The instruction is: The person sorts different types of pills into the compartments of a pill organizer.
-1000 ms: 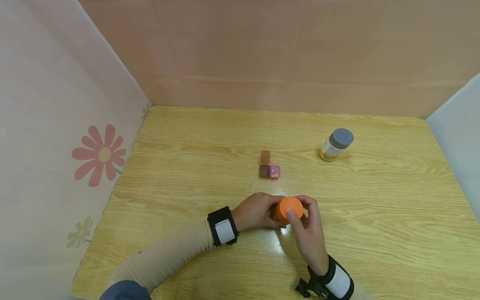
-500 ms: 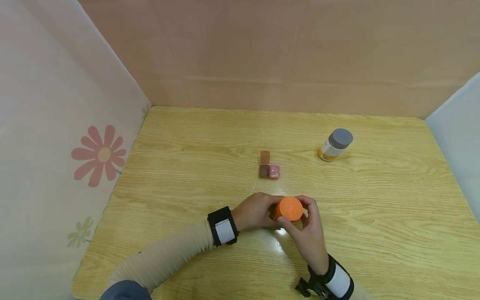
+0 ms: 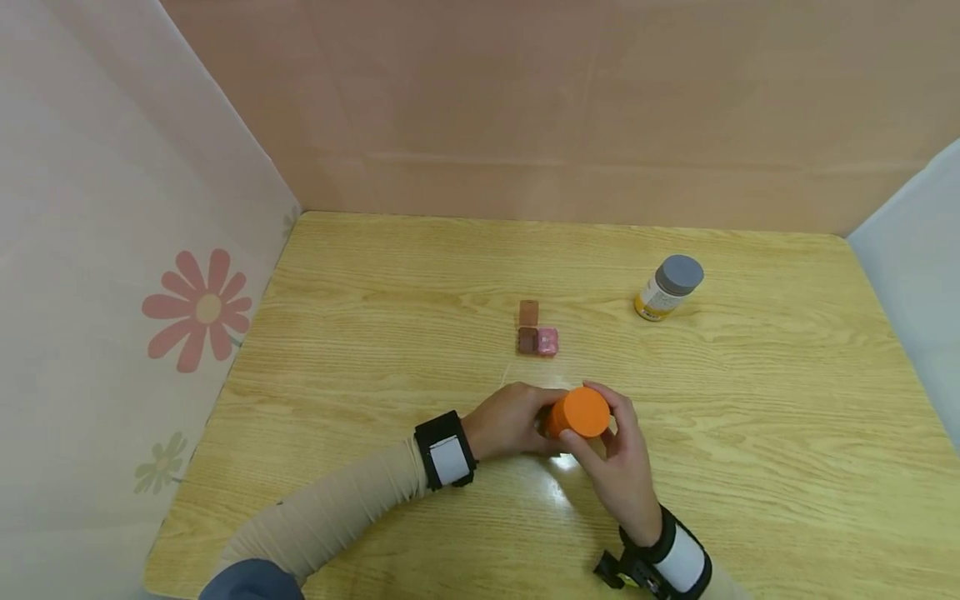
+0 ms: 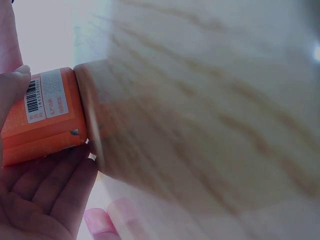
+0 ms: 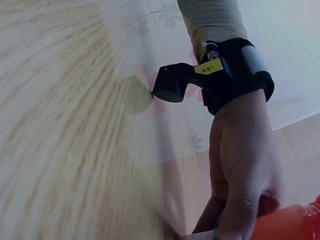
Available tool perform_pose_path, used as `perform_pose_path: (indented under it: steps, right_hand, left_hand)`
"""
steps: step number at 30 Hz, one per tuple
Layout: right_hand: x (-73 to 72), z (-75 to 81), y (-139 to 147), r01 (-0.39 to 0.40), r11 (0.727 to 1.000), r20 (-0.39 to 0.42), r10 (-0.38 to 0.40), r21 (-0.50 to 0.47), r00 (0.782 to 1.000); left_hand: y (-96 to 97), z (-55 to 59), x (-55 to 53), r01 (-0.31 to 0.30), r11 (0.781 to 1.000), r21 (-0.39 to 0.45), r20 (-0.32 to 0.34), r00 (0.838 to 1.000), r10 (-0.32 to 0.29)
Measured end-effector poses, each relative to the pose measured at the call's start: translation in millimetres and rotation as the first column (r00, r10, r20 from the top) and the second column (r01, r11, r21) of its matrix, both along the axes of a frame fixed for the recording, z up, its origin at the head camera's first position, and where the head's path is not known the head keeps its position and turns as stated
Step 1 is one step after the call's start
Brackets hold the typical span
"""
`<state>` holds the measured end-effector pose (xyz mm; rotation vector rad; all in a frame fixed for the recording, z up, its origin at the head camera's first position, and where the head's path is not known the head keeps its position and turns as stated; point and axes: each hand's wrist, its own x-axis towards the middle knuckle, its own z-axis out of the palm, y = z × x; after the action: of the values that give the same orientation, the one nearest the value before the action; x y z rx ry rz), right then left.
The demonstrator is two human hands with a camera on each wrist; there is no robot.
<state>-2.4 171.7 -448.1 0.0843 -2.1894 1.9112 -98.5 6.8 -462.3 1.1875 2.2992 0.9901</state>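
Note:
An orange bottle (image 3: 557, 422) stands near the front middle of the table, with a round orange lid (image 3: 587, 412) on top. My left hand (image 3: 510, 421) grips the bottle's body from the left, thumb and fingers around it. From the right, my right hand (image 3: 618, 475) holds the lid by its edge, thumb at the near side and fingers at the far side. The left wrist view shows a white barcode label (image 4: 46, 97) on the bottle beside the thumb. In the right wrist view the bottle (image 5: 285, 226) is partly cut off, next to the left hand (image 5: 245, 155).
Beyond the hands lie a light brown piece (image 3: 528, 312), a dark brown piece (image 3: 528, 340) and a pink block (image 3: 548, 341). Farther back right stands a jar with a grey lid (image 3: 679, 275). A beige back wall and pale side sheets enclose the table (image 3: 390, 283).
My right thumb has slid from the lid's top to its near edge. The lid now appears slightly higher and farther right. The left hand has stayed in place.

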Motion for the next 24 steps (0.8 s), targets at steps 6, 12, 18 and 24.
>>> perform_pose_path:
  steps: [6,12,18,24]
  right_hand:
    - [-2.7,9.5,18.1,-0.034,0.975,-0.105,0.011,-0.219,0.994]
    - [-3.8,19.6,56.6,0.019,0.931,-0.130,-0.071,-0.365,0.989]
    - [-1.7,27.0,95.9,0.135,0.969,-0.015,-0.135,0.205,0.991]
    - [-2.2,23.7,117.4,0.057,0.733,0.033,-0.107,0.677,0.994]
  left_hand:
    - [0.0,-0.1,-1.5,-0.001,1.000,-0.007,-0.015,1.000,0.001]
    - [1.0,0.9,-1.7,-0.012,1.000,-0.029,0.000,1.000,0.012]
    - [1.5,1.6,-1.2,-0.012,0.999,-0.032,0.003,1.000,0.012]
    - [2.0,1.3,-1.0,-0.011,0.999,-0.033,0.007,1.000,0.011]
